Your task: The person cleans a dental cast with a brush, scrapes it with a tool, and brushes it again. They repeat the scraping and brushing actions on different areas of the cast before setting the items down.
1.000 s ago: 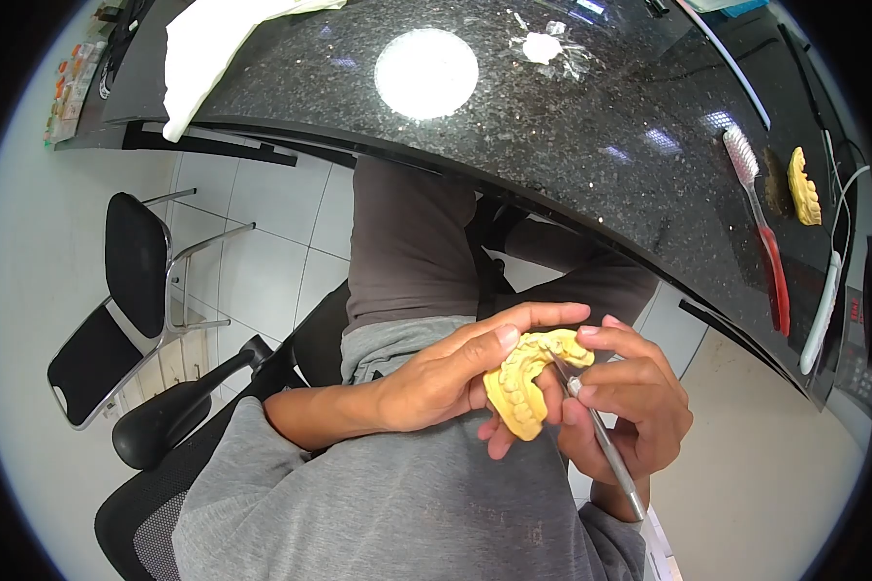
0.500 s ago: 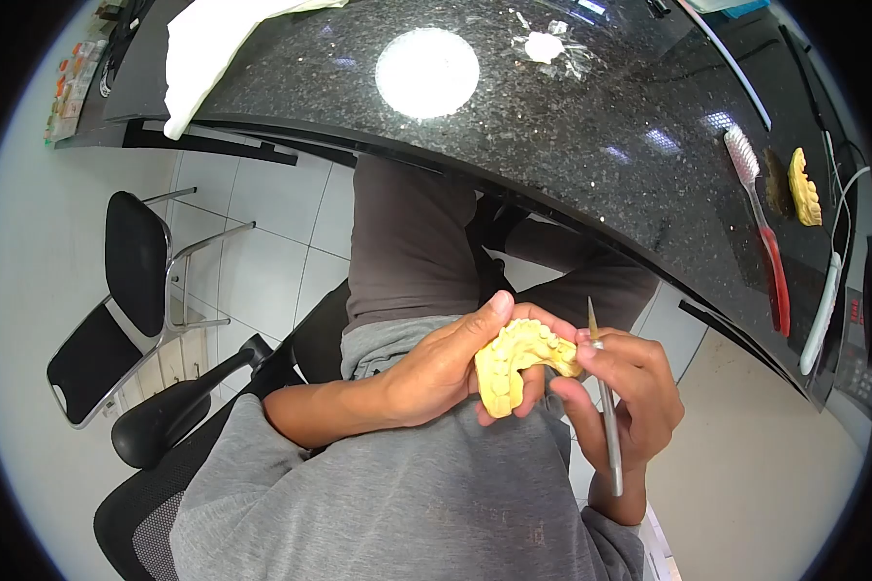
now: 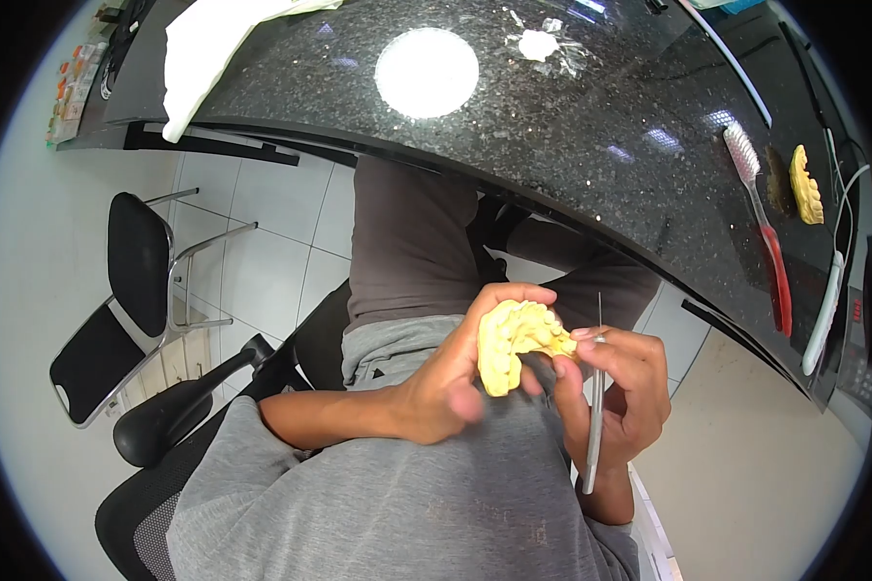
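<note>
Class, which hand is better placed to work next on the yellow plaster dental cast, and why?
Probably the right: the right hand grips a thin metal instrument, tip up, beside the yellow plaster dental cast, while the left hand is occupied holding that cast.

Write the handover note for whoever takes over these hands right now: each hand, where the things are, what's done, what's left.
Left hand: closed on the yellow dental cast, held above the lap with its teeth in view.
Right hand: grips the metal instrument, tip pointing up beside the cast, not touching it.
Counter: a second cast and a red-handled brush at the far right, a white cloth at the far left.
Done: cast and instrument are both in hand.
Left: the tip is off the cast, and any marks on it are too small to judge. The second cast lies apart from both hands.
</note>
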`<state>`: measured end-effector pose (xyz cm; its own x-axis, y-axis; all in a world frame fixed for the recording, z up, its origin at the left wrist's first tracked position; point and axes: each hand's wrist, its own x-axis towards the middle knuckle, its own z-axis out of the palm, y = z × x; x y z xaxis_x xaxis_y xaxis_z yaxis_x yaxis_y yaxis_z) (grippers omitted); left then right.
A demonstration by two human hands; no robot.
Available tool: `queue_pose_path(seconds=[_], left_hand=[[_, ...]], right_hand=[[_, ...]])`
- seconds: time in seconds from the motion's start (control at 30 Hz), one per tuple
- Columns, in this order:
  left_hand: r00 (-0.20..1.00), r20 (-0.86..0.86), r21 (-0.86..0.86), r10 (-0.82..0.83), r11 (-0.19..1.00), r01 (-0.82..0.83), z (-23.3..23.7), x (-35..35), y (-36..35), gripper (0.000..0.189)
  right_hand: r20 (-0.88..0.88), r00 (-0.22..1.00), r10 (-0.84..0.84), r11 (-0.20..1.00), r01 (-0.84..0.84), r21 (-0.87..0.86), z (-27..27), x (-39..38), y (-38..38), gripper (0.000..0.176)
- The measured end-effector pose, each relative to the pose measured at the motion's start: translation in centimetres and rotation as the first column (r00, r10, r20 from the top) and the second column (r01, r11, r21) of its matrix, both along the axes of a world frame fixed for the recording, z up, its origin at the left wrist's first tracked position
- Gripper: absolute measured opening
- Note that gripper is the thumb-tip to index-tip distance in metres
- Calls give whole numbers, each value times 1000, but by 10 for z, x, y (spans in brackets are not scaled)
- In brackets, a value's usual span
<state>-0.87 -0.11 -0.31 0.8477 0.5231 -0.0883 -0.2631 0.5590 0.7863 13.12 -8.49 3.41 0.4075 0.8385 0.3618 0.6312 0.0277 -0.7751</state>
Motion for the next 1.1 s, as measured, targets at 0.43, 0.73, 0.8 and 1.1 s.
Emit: queue_pose_path(seconds=[0.43,0.73,0.8,1.1], left_hand=[[988,-14,-104,154,983,-155,22,15,4,24],[965,114,-22,238,971,-237,29,22,4,26],[965,27,13,262,965,-262,30,22,3,26],[954,32,143,298,943,-299,19,22,2,30]], right_hand=[[-166,977,136,976,-103,194,11,8,7,31],[-150,981,125,979,-98,179,16,10,8,27],[-136,981,137,981,-115,159,19,10,9,27],[-32,987,158,983,-154,97,17,10,12,30]])
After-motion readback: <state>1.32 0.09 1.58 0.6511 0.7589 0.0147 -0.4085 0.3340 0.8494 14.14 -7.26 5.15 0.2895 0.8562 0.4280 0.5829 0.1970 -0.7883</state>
